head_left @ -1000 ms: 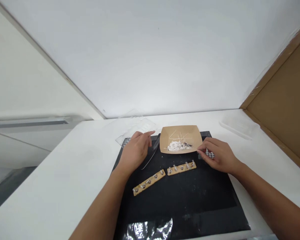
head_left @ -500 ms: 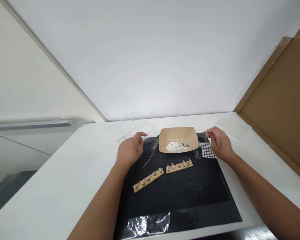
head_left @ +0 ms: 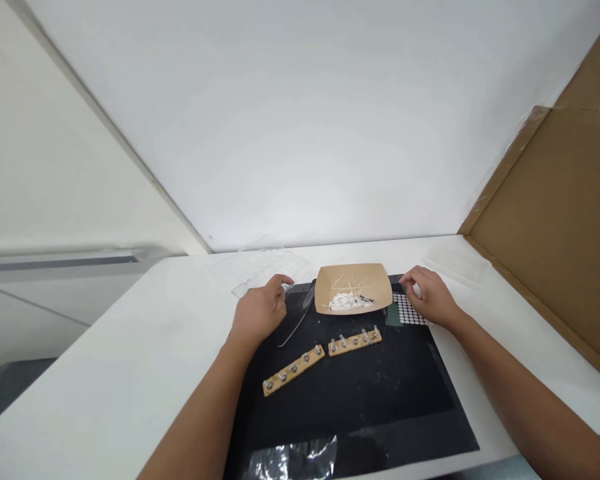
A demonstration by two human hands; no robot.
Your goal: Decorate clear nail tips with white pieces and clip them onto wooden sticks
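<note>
Now off the curved brown tray (head_left: 363, 273) right of centre, my right hand (head_left: 427, 297) has drawn to the upper-right corner of the black mat (head_left: 380, 393), my left hand (head_left: 261, 309) curls by its upper-left edge, whether either grips anything I cannot tell, and bare room lies below two tan strips (head_left: 300, 365), five shiny balls (head_left: 306, 358) each.

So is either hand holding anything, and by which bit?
Can't tell: the left hand is near clear plastic, the right hand near dotted sheet; anything pinched is too small to see.

Tray (head_left: 376, 277) plain brown; strips (head_left: 300, 365) golden tan; mat (head_left: 380, 400) black — dotted sheet (head_left: 410, 310), white dots in rows.
</note>
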